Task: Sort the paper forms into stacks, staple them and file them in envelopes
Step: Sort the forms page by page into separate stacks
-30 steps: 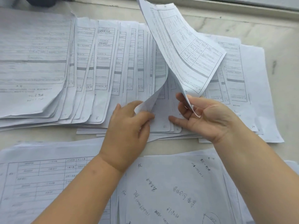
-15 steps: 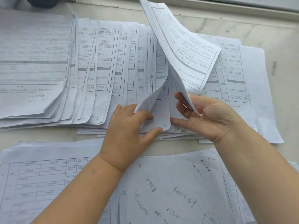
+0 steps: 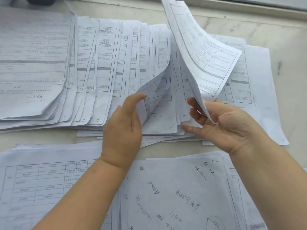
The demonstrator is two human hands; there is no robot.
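Observation:
White printed paper forms (image 3: 116, 63) lie fanned out in an overlapping row across the table, with handwritten numbers at their bottom corners. My left hand (image 3: 123, 127) holds the lower edge of a curled sheet (image 3: 154, 90) and bends it up and to the left; its thumb is hidden behind the paper. My right hand (image 3: 229, 127) pinches the bottom corner of a raised form (image 3: 207, 55), which stands up and arches away to the right. Between the hands a sheet numbered 47 (image 3: 166, 120) lies uncovered.
A thicker stack of forms (image 3: 33, 63) sits at the far left. Near me lie a printed form stack (image 3: 41, 180) and a sheet with handwriting (image 3: 174, 188). Bare marble table (image 3: 282, 30) shows at the right. A dark object (image 3: 41, 0) is at the top left.
My left hand has turned onto its edge and lifted the curled sheet higher and leftward, uncovering the sheets beneath. My right hand has kept the raised form up, barely moving.

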